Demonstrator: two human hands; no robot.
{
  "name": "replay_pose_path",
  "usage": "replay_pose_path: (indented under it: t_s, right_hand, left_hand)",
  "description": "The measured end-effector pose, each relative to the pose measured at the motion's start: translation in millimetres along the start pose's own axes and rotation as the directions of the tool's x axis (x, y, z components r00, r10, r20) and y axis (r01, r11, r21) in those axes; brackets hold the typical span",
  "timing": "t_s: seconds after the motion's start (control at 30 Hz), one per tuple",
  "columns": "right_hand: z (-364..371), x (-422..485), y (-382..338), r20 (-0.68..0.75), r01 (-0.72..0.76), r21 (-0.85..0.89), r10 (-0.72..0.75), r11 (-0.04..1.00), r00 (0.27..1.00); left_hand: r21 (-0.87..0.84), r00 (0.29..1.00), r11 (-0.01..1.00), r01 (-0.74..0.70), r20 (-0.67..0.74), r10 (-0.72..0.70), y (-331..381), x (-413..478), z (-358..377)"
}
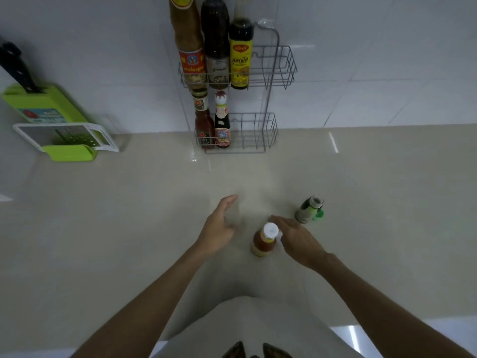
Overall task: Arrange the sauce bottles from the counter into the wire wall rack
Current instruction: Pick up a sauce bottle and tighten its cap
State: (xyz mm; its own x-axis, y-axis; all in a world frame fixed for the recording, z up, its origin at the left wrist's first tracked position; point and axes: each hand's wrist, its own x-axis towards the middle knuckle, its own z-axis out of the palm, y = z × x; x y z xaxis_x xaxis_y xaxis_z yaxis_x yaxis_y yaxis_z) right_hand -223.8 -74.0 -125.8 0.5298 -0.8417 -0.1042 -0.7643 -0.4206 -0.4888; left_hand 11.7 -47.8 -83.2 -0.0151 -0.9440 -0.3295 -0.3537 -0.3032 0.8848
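Wire wall rack (282, 65): upper tier holds three tall bottles, lower tier two; five stowed. Both tiers have free space on their right side. Two left on the counter (129, 228): an orange sauce bottle (263, 241) with a white cap, and a green-capped bottle (309, 209). Left hand (219, 228) spread, empty. Right hand (296, 239) open, fingers beside the white cap, not yet gripping.

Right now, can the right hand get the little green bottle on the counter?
Probably yes. The right hand is open beside the orange sauce bottle, and the green bottle stands just past it on bare counter with nothing between them.
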Motion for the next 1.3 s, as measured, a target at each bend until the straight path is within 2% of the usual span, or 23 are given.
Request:
replay_pose_path:
  t_s: [0.13, 0.23, 0.3, 0.37, 0.43, 0.5, 0.57, 0.67, 0.77, 0.9, 0.93, 1.0, 1.07, 1.1, 1.17, 1.2, 1.27, 1.3]
  right_hand:
    - [29, -25, 22, 0.085, 0.091, -0.191, -0.076, 0.977, 0.994]
    - [28, -29, 19, -0.030, 0.011, -0.255, -0.019, 0.967, 0.999]
    - [16, -21, 6, -0.171, -0.110, -0.133, 0.086, 0.985, 0.982]
    - [-4, -9, -13, -0.324, -0.173, 0.184, 0.226, 0.968, 0.919]
    - [-32, 0, -36, -0.399, -0.101, 0.489, 0.325, 0.866, 0.857]
    - [-59, 5, -59, -0.410, 0.020, 0.690, 0.368, 0.723, 0.835]
    - [-76, 6, -77, -0.383, 0.100, 0.751, 0.308, 0.653, 0.871]
    - [-85, 8, -84, -0.335, 0.146, 0.769, 0.198, 0.622, 0.921]
    - [-96, 19, -81, -0.341, 0.167, 0.727, 0.139, 0.666, 0.930]
    - [-126, 28, -77, -0.093, 0.079, 0.764, -0.012, 0.640, 0.996]
    - [-136, 28, -77, -0.038, 0.069, 0.746, -0.060, 0.662, 0.997]
    - [-154, 27, -82, 0.013, 0.120, 0.614, -0.161, 0.780, 0.987]
    - [-166, 25, -93, 0.030, 0.271, 0.283, -0.291, 0.920, 0.956]
    - [-167, 25, -96, 0.039, 0.349, 0.058, -0.351, 0.935, 0.936]
    - [-165, 25, -106, 0.017, 0.423, -0.293, -0.437, 0.858, 0.899]
    - [-162, 24, -108, -0.003, 0.411, -0.373, -0.444, 0.832, 0.896]
    - [-153, 24, -108, -0.048, 0.247, -0.441, -0.298, 0.863, 0.953]
    - [-147, 26, -109, -0.054, 0.165, -0.505, -0.222, 0.847, 0.974]
  left_hand:
    - [0.090, 0.976, 0.992, -0.092, 0.203, 0.073, -3, -22, 21]
    - [0.111, 0.967, 0.985, -0.133, 0.233, 0.104, 7, -28, 40]
    - [0.132, 0.983, 0.984, -0.119, 0.152, 0.098, 12, -28, 50]
    - [0.181, 0.990, 0.976, -0.119, 0.096, 0.102, 14, -27, 55]
    - [0.206, 0.994, 0.972, -0.111, 0.048, 0.103, 16, -26, 59]
    - [0.192, 0.995, 0.977, -0.089, -0.020, 0.095, 20, -25, 61]
    - [0.153, 0.995, 0.986, -0.061, -0.072, 0.073, 26, -23, 58]
    - [0.056, 0.993, 0.997, -0.055, -0.097, 0.060, 38, -21, 48]
    - [0.045, 0.993, 0.997, -0.060, -0.101, 0.065, 50, -23, 35]
    - [-0.070, 0.997, 0.997, -0.021, 0.070, 0.026, 62, -25, 12]
    - [-0.101, 0.990, 0.995, -0.017, 0.140, 0.031, 64, -25, 6]
    - [-0.164, 0.954, 0.987, -0.002, 0.294, 0.050, 69, -27, -4]
    - [-0.203, 0.921, 0.979, 0.033, 0.386, 0.049, 74, -31, -9]
    - [-0.199, 0.920, 0.979, 0.039, 0.390, 0.042, 77, -32, -11]
    - [-0.138, 0.940, 0.990, -0.004, 0.338, 0.051, 82, -34, -14]
    - [-0.095, 0.950, 0.995, -0.036, 0.307, 0.064, 84, -34, -13]
    - [0.037, 0.983, 0.997, -0.070, 0.173, 0.062, 89, -36, -5]
    - [0.158, 0.998, 0.986, -0.060, 0.031, 0.056, 89, -37, 1]
